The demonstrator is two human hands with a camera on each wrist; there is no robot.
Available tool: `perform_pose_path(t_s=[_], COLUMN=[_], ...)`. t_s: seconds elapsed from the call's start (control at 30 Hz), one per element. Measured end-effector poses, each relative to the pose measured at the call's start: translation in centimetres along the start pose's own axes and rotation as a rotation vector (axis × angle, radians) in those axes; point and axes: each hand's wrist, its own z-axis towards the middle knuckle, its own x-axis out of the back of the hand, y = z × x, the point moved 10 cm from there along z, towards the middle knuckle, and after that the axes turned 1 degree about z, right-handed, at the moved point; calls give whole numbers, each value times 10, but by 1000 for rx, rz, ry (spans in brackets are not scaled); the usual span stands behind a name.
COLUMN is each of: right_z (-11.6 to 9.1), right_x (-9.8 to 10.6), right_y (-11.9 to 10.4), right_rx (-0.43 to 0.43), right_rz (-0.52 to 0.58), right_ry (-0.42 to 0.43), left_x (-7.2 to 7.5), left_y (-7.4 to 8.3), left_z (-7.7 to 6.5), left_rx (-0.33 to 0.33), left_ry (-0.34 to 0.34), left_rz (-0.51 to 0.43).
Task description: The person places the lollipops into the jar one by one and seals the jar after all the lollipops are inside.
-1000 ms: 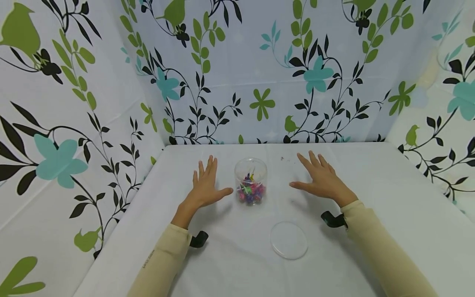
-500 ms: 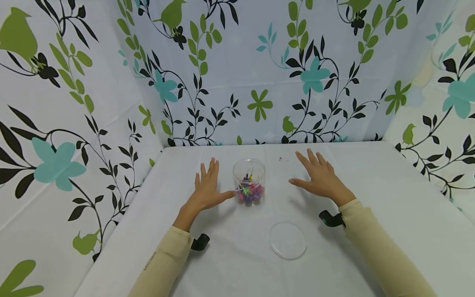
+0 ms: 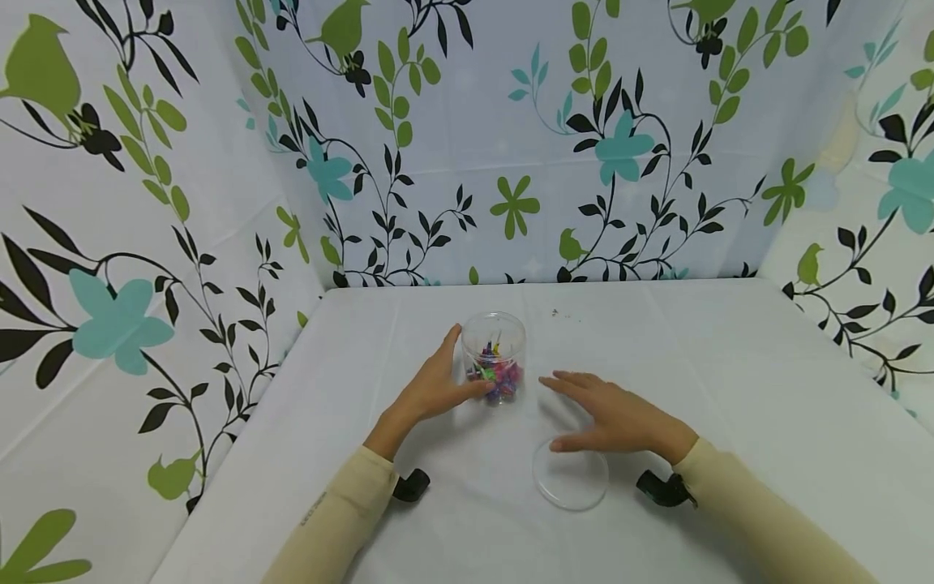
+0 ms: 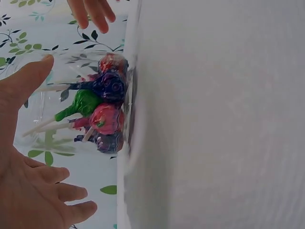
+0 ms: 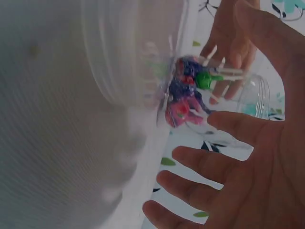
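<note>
A clear round jar (image 3: 503,337) stands upright on the table, with lollipops (image 4: 106,118) in coloured wrappers heaped at its bottom and their white sticks pointing up. My left hand (image 3: 432,388) is at the jar's left side, thumb in front and fingers spread behind it; whether it touches the wall cannot be told. My right hand (image 3: 620,415) hovers to the right of the jar with fingers extended, its thumb over the far edge of a clear round lid (image 3: 572,504). The lid lies flat in front of the jar. Nothing is in the right hand.
The white table (image 3: 467,535) meets patterned fabric walls (image 3: 438,178) at the back and both sides. A few small dark specks (image 3: 554,312) mark the cloth behind the jar. Black wrist cameras (image 3: 412,485) hang under both sleeves.
My left hand has moved right, up to the jar, with its thumb now in front of it. My right hand has come down and toward the lid. Jar and lid stay put.
</note>
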Motion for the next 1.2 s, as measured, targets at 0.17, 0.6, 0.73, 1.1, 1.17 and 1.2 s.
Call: perform_pose_path(t_s=[0.17,0.6,0.73,1.1,1.17,1.2], right_z=[-16,-26,-18,28,33,34], right_x=[-22,-9,36,75,70,68], right_y=[-23,-37,-37,-54,-54,-54], right_rx=[63,121,109,133,127,126], right_rz=[17,-87,-12,-15,-4,1], right_ry=[-116,-42,164,309,290,283], left_x=[-4,-6,-10,-36,-39,-40], left_y=[5,9,14,35,38,40], left_z=[2,2,1,-6,-7,-7], left_rx=[-22,-42,-58,-162,-181,-189], left_ry=[29,24,-16,-169,-182,-189], left_rz=[-92,-209,-220,-240,-240,-242])
